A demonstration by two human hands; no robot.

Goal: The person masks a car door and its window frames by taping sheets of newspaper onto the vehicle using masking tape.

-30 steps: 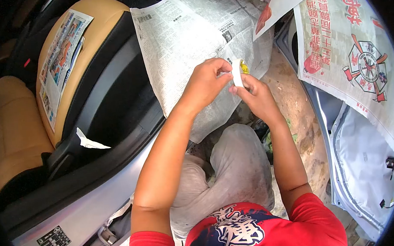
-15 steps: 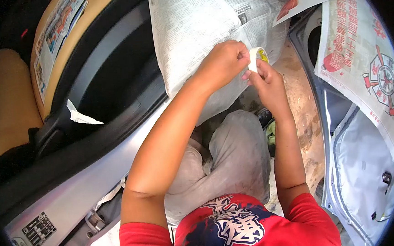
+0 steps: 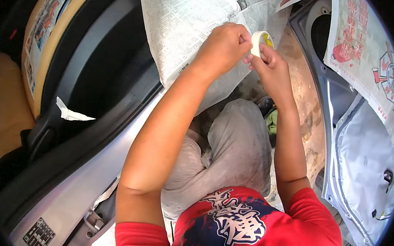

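My right hand [image 3: 273,69] grips a roll of white masking tape [image 3: 256,45], its fingers inside and around the ring. Yellow shows on the inner face of the roll. My left hand [image 3: 228,46] is closed in a pinch right beside the roll's left edge; its fingertips hide whatever is between them. Just behind both hands, sheets of newspaper [image 3: 186,28] cover a panel beside the car's door opening.
On the right stands an open car door [image 3: 330,100], partly covered by printed paper [image 3: 361,52]. A torn white strip [image 3: 75,115] hangs at the black seat-side trim on the left. The silver door sill [image 3: 94,162] runs diagonally. A green cloth [image 3: 272,122] lies by my knee.
Both hands and the tape roll have moved slightly up in view, and the roll sits a little further right. The pinch and the grip stay the same.
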